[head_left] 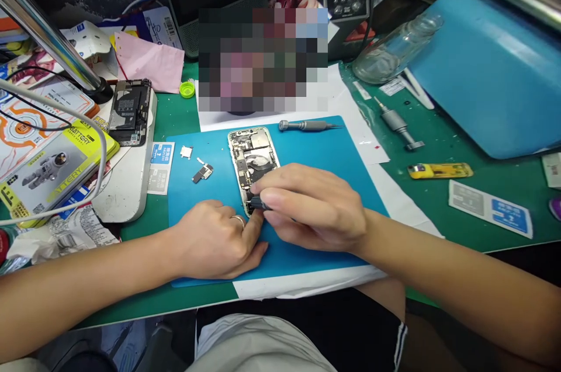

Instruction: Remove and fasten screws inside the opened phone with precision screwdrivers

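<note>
An opened smartphone (256, 156), its inner parts bare, lies on a blue mat (205, 185). My left hand (219, 237) rests at its lower end, with most fingers curled and the index fingertip against the phone's bottom edge. Over the lower part of the phone, my right hand (313, 205) pinches a small dark piece (258, 202) between thumb and fingers; its exact kind is unclear. Left of the phone lie a small metal plate (186, 152) and a small dark phone component (203, 172). A grey screwdriver (309, 125) lies beyond my right hand.
At left, another opened phone (130, 112) sits on a white device (127, 191) near a battery box (52, 167). To the right are a second screwdriver (398, 122), a yellow strip-shaped item (440, 170), a sachet (491, 208) and a glass jar (390, 54). A blurred patch covers the back.
</note>
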`<state>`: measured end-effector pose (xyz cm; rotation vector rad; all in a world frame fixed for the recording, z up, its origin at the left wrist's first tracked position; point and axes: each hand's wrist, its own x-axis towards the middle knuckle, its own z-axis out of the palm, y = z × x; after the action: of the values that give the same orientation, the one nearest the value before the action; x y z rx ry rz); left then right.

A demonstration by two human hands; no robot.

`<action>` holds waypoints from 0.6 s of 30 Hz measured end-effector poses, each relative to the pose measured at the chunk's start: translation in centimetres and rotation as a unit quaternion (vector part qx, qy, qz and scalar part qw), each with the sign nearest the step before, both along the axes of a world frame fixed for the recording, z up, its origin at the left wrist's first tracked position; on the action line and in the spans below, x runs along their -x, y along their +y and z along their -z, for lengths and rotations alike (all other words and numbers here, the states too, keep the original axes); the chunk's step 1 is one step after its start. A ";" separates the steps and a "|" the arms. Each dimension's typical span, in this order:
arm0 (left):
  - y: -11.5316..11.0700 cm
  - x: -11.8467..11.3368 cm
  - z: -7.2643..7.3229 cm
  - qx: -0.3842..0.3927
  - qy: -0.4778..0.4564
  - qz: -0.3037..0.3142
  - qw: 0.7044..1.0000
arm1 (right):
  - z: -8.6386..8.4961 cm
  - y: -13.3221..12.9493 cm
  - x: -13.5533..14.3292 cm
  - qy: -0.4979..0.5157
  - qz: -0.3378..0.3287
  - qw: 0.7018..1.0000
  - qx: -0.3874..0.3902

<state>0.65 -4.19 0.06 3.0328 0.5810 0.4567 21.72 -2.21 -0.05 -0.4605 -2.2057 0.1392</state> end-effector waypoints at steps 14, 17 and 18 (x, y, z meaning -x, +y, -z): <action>0.0 0.0 -0.2 -0.014 -0.005 -0.010 1.000 | 0.5 0.1 0.4 0.009 0.067 0.997 -0.044; 0.1 0.0 -0.2 -0.012 -0.006 -0.009 1.000 | 0.4 0.1 0.4 0.004 0.075 0.996 -0.058; 0.1 0.0 -0.2 -0.011 -0.006 -0.010 1.000 | 0.3 0.1 0.4 0.008 0.072 0.996 -0.057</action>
<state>0.65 -4.06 0.25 3.0457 0.6095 0.4857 21.33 -2.07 -0.39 -0.5512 -2.1438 -0.0593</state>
